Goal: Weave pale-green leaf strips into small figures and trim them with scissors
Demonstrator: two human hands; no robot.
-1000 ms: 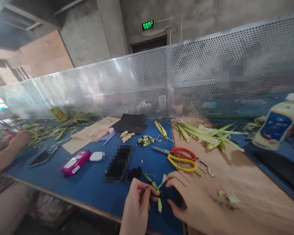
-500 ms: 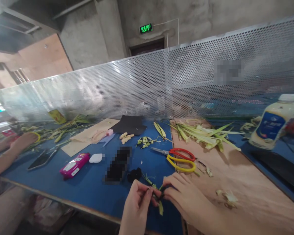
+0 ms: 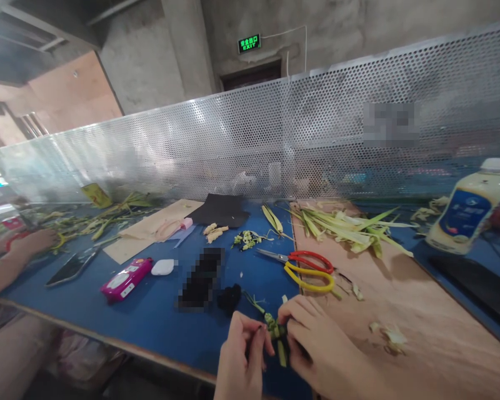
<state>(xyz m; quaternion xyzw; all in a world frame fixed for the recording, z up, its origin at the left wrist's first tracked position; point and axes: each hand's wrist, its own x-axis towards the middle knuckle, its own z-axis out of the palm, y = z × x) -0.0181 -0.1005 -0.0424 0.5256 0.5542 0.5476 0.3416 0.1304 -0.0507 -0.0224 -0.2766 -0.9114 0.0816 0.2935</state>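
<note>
Between my hands is a small knotted piece of green leaf, with a flat strip hanging toward me. My left hand is closed, thumb and forefinger pinched together at the piece's left side; what lies between the fingertips is too small to make out. My right hand curls its fingers against the right side of the piece and grips it; its fingertips are partly hidden. Just beyond my hands lie a thin green sprig and a black crumpled bundle. Scissors with one red and one yellow handle lie open farther off.
Long pale-green leaves lie on a wooden board at right, near a bottle and a dark phone. Leftward are a magenta device, a white case and another person's arms. A perforated metal screen stands behind.
My fingers have shifted slightly apart, so more of the knotted leaf piece shows. My left hand has moved a little to the right. At far left, the other person's hands have moved.
</note>
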